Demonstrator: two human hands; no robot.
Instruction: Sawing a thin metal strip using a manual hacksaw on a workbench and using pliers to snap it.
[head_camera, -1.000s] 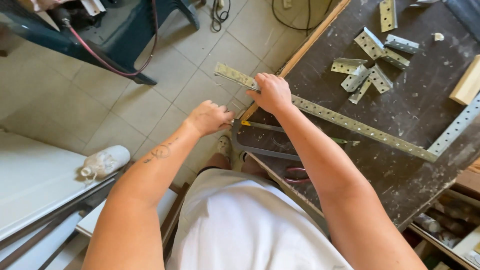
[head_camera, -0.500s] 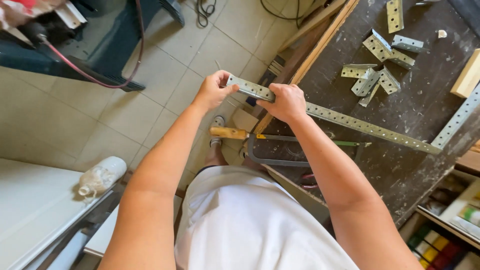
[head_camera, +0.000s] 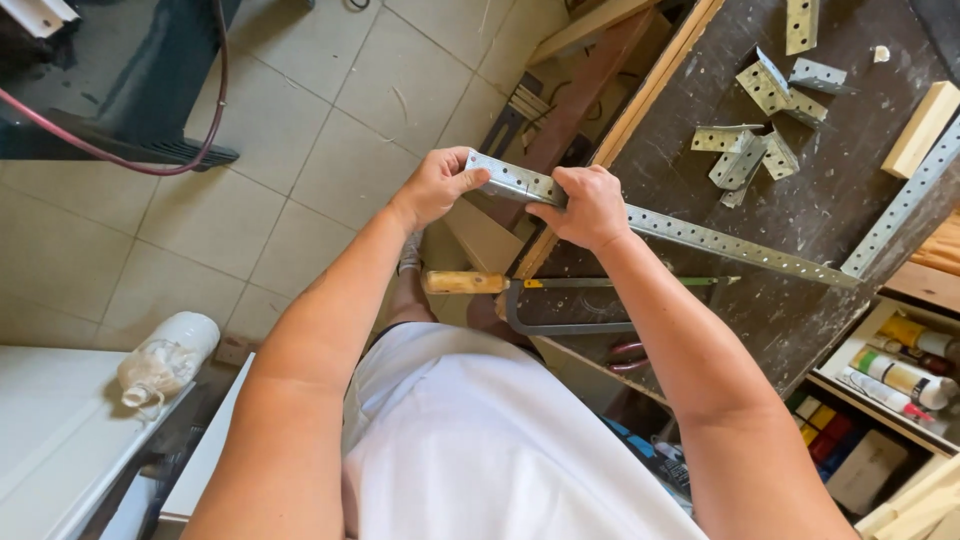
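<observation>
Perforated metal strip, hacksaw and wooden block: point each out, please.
perforated metal strip (head_camera: 720, 240), head view, on the bare middle stretch over the bench.
hacksaw (head_camera: 462, 283), head view, on its wooden handle.
wooden block (head_camera: 922, 128), head view, on its top face.

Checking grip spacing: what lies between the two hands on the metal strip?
In the head view, only a short bare stretch of the perforated strip lies between the left hand and right hand; nothing else sits there.

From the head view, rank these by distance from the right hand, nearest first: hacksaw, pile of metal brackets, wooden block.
From the right hand:
1. Hacksaw, just below it at the bench edge.
2. Pile of metal brackets, up-right on the bench.
3. Wooden block, far right.
</observation>
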